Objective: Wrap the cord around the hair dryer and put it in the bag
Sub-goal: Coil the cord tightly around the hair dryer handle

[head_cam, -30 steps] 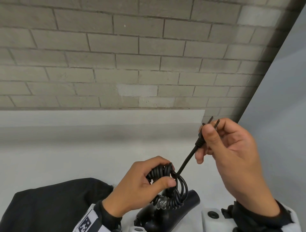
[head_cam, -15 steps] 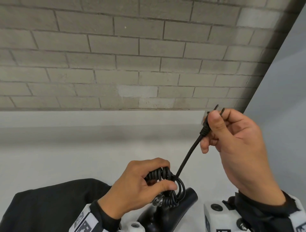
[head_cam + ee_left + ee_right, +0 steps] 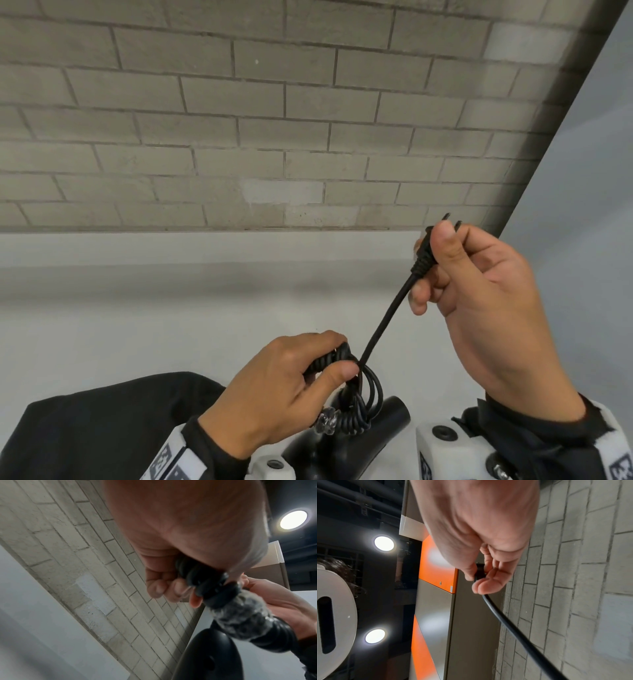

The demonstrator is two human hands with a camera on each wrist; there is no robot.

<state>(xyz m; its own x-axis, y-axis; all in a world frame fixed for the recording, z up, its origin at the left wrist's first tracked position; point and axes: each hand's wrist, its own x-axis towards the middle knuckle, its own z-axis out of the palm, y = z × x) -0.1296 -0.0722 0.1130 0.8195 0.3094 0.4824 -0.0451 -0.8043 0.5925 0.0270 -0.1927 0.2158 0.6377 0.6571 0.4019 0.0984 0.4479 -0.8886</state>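
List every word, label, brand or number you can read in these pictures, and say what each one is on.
No readable text in any view.
Wrist bands: black-and-white square code patterns, no letters.
Orange panel: a tiny mark by its lower corner, too small to read.
Hair dryer, cord, bag: no print visible.

We see open grey table (image 3: pixel 144 308) across the left and middle of the head view, room to pass there. The brick wall (image 3: pixel 239 120) closes off the whole upper frame, a pale panel (image 3: pixel 589 212) blocks the right edge. Lower left, the black bag (image 3: pixel 102 428) lies on the table and takes that corner. The taut cord (image 3: pixel 387 318) cuts diagonally from lower centre to the right hand (image 3: pixel 486 301), barring the gap between it and the left hand (image 3: pixel 274 387). Bottom centre, the hair dryer (image 3: pixel 370 431) fills the space; whether it touches the table we can't tell.
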